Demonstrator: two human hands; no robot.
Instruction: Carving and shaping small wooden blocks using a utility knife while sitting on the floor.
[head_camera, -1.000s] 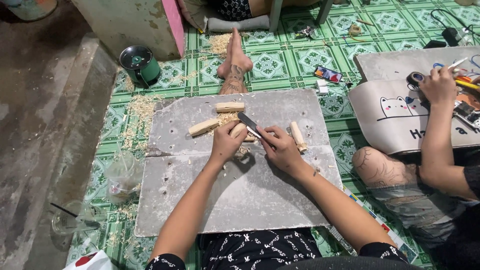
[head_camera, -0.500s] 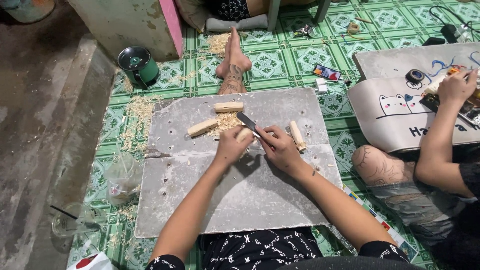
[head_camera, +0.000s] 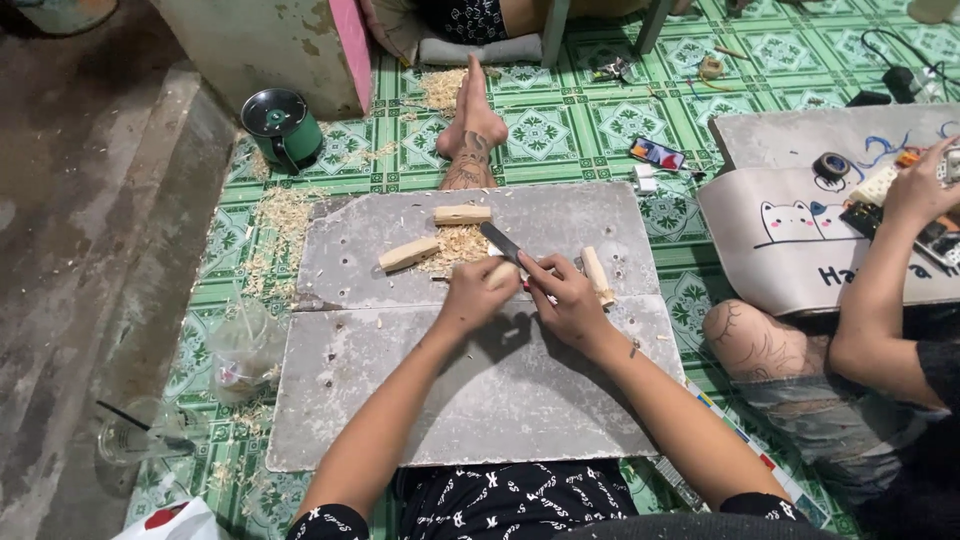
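Head view: left hand (head_camera: 478, 292) fingers clamp a wooden peg (head_camera: 499, 274), right hand (head_camera: 568, 300) grips the knife (head_camera: 503, 243) mid-frame; light, stiff wood, probably best held low.

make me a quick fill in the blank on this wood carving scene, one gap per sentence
1. The right hand holds a ____ with its blade pointing away from the person.
2. The left hand grips a piece of ____.
3. The grey board lies on a floor mat patterned in ____ and white.
4. Pale ____ lie heaped between the two wood pieces at the board's far edge.

Missing words: knife; wood; green; shavings
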